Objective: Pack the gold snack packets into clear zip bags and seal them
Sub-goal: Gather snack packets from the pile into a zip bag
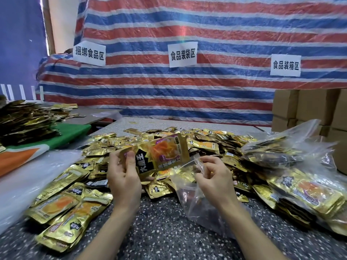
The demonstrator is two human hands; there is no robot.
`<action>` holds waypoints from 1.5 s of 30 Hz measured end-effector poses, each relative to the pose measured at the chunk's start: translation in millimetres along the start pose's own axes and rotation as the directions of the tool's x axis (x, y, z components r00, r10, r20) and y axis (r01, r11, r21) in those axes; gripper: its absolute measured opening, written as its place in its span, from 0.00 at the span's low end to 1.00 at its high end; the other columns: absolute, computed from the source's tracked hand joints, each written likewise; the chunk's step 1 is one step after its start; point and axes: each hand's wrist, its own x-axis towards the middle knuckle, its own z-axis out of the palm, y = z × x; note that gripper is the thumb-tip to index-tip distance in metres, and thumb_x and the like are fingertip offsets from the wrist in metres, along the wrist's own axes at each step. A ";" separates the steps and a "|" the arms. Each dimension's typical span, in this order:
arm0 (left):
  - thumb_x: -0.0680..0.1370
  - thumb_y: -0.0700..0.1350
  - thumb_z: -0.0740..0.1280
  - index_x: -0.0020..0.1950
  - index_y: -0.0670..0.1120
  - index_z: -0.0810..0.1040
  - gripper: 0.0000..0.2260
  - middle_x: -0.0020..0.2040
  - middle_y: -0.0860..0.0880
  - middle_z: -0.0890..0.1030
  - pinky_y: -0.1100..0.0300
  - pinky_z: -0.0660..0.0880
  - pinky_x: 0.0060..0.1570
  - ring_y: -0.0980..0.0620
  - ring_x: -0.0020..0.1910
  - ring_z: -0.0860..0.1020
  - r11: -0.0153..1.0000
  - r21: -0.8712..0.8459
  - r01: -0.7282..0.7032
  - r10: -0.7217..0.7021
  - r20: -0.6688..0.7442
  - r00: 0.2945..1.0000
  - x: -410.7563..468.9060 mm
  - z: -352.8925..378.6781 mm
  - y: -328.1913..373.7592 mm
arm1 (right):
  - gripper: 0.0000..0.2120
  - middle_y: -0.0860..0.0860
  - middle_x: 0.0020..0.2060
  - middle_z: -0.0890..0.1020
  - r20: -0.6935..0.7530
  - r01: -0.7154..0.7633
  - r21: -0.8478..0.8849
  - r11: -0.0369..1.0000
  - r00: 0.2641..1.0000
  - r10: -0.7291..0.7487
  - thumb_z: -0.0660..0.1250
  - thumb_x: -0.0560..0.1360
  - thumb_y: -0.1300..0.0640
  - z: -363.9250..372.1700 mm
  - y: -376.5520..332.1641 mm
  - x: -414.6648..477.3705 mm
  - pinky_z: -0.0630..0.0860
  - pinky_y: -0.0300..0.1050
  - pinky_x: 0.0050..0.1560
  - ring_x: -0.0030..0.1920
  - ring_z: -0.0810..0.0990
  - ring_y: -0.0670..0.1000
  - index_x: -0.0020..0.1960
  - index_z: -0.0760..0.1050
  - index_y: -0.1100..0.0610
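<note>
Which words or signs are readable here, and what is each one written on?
"捆绑食品区": left paper sign on the striped sheet.
"食品装袋区": middle paper sign.
"食品装箱区": right paper sign.
"大魔王", probably: packet in the left hand.
Other packet print: too blurred to read.

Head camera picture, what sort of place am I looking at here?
Probably a makeshift food-packing workshop: paper zone signs taped to a striped tarp, a heap of gold snack packets on the table, and stacked cardboard boxes.
</note>
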 end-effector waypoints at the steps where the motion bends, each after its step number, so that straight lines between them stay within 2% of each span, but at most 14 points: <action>1: 0.82 0.48 0.63 0.48 0.53 0.73 0.03 0.39 0.56 0.79 0.55 0.78 0.21 0.54 0.33 0.82 0.999 0.027 -0.020 0.019 0.040 0.999 -0.9 -0.8 -0.9 | 0.16 0.44 0.53 0.79 0.000 0.010 -0.018 1.000 1.000 -0.010 0.71 0.68 0.65 1.0 -0.1 0.0 0.71 0.35 0.50 0.56 0.76 0.39 0.26 0.69 0.58; 6: 0.81 0.40 0.65 0.46 0.60 0.73 0.14 0.36 0.53 0.78 0.45 0.75 0.18 0.46 0.28 0.78 0.927 0.270 -0.259 0.174 0.300 0.938 -8.3 -1.1 -6.9 | 0.17 0.47 0.58 0.77 -0.069 0.041 0.042 0.998 0.997 -0.038 0.71 0.73 0.62 2.0 -4.7 -1.3 0.76 0.43 0.50 0.60 0.77 0.47 0.28 0.70 0.55; 9: 0.80 0.40 0.66 0.45 0.62 0.74 0.15 0.36 0.54 0.79 0.45 0.76 0.21 0.50 0.27 0.77 0.919 0.300 -0.257 0.136 0.371 0.919 -10.3 2.5 -7.0 | 0.14 0.46 0.65 0.75 -0.021 0.040 0.163 0.986 0.999 -0.037 0.71 0.76 0.58 3.9 -7.5 -3.3 0.77 0.60 0.60 0.65 0.74 0.48 0.33 0.75 0.58; 11: 0.80 0.42 0.67 0.45 0.59 0.76 0.11 0.38 0.55 0.80 0.48 0.77 0.22 0.49 0.28 0.79 0.934 0.281 -0.220 0.100 0.387 0.917 -11.7 3.7 -5.5 | 0.14 0.44 0.69 0.73 0.067 0.024 0.228 0.973 0.997 -0.040 0.70 0.77 0.54 6.8 -9.0 -4.8 0.74 0.64 0.65 0.69 0.71 0.47 0.34 0.77 0.57; 16: 0.79 0.43 0.69 0.43 0.50 0.81 0.06 0.40 0.45 0.81 0.60 0.70 0.14 0.45 0.27 0.82 0.994 0.111 0.020 -0.061 0.373 0.926 -9.4 1.1 -2.5 | 0.13 0.44 0.67 0.75 0.150 -0.049 0.236 0.970 0.989 0.014 0.67 0.80 0.53 8.8 -8.8 -3.4 0.68 0.62 0.70 0.68 0.71 0.46 0.39 0.79 0.57; 21: 0.78 0.48 0.69 0.41 0.54 0.81 0.06 0.35 0.53 0.81 0.63 0.67 0.15 0.52 0.24 0.76 0.987 0.099 0.130 -0.155 0.322 0.934 -1.7 -1.9 -3.6 | 0.23 0.42 0.50 0.77 0.071 0.023 0.163 0.986 0.997 -0.035 0.64 0.75 0.34 -0.2 -11.3 -1.9 0.75 0.49 0.52 0.51 0.76 0.40 0.40 0.79 0.54; 23: 0.78 0.51 0.69 0.42 0.55 0.82 0.05 0.37 0.48 0.80 0.63 0.67 0.15 0.48 0.25 0.72 0.978 0.092 0.187 -0.207 0.316 0.926 1.5 -2.5 -6.5 | 0.26 0.41 0.51 0.75 0.081 0.040 0.222 0.974 0.995 -0.059 0.57 0.73 0.30 -3.4 -12.7 -1.1 0.74 0.47 0.52 0.52 0.77 0.40 0.39 0.78 0.52; 26: 0.79 0.51 0.68 0.51 0.55 0.82 0.04 0.42 0.43 0.80 0.63 0.67 0.16 0.44 0.29 0.69 0.966 0.112 0.233 -0.257 0.294 0.921 4.3 -2.0 -10.7 | 0.22 0.44 0.54 0.75 0.102 0.054 0.273 0.961 0.991 -0.085 0.52 0.76 0.37 -7.7 -12.8 1.1 0.76 0.50 0.55 0.55 0.76 0.41 0.35 0.77 0.48; 29: 0.79 0.50 0.68 0.62 0.46 0.79 0.14 0.50 0.46 0.82 0.64 0.67 0.16 0.49 0.27 0.71 0.965 0.133 0.228 -0.257 0.281 0.925 5.7 -2.3 -10.7 | 0.16 0.44 0.54 0.73 0.065 0.130 0.183 0.974 0.987 -0.144 0.55 0.76 0.52 -12.2 -12.9 2.4 0.76 0.46 0.53 0.56 0.74 0.41 0.36 0.79 0.49; 32: 0.80 0.48 0.67 0.46 0.60 0.82 0.08 0.40 0.53 0.83 0.62 0.67 0.16 0.54 0.29 0.76 0.976 0.140 0.164 -0.204 0.353 0.913 6.5 -3.9 -8.2 | 0.12 0.42 0.60 0.70 0.132 0.095 0.278 0.956 0.982 -0.136 0.58 0.71 0.58 -12.2 -16.0 -0.6 0.80 0.40 0.48 0.60 0.72 0.40 0.43 0.80 0.54; 36: 0.80 0.43 0.68 0.42 0.52 0.82 0.09 0.37 0.54 0.83 0.60 0.76 0.29 0.58 0.33 0.79 0.976 0.190 0.104 -0.180 0.441 0.879 1.6 0.7 -5.9 | 0.13 0.44 0.70 0.65 0.344 0.022 0.361 0.932 0.926 -0.156 0.65 0.69 0.56 -8.1 -23.6 -8.0 0.81 0.52 0.59 0.68 0.70 0.50 0.52 0.78 0.45; 40: 0.78 0.41 0.70 0.43 0.48 0.83 0.05 0.40 0.48 0.83 0.46 0.80 0.41 0.46 0.41 0.81 0.974 0.223 0.037 -0.155 0.540 0.827 -5.6 6.2 -8.5 | 0.20 0.50 0.54 0.82 0.529 -0.031 0.408 0.912 0.822 -0.209 0.68 0.71 0.60 -3.6 -27.4 -13.5 0.83 0.49 0.53 0.55 0.83 0.54 0.57 0.75 0.41; 43: 0.76 0.49 0.71 0.44 0.51 0.84 0.04 0.43 0.55 0.82 0.59 0.77 0.41 0.55 0.44 0.80 0.972 0.235 0.021 -0.144 0.519 0.843 -6.2 7.5 -6.2 | 0.19 0.51 0.52 0.84 0.461 -0.013 0.425 0.905 0.864 -0.203 0.73 0.72 0.65 -3.2 -27.0 -13.0 0.83 0.49 0.54 0.53 0.85 0.52 0.57 0.76 0.47; 45: 0.77 0.59 0.66 0.53 0.53 0.84 0.14 0.52 0.57 0.80 0.62 0.75 0.47 0.58 0.52 0.78 0.974 0.206 0.099 -0.185 0.460 0.868 -4.1 8.8 -4.3 | 0.20 0.52 0.51 0.85 0.349 -0.034 0.494 0.869 0.923 -0.163 0.77 0.70 0.68 -2.7 -27.0 -10.3 0.84 0.46 0.49 0.50 0.86 0.53 0.56 0.76 0.52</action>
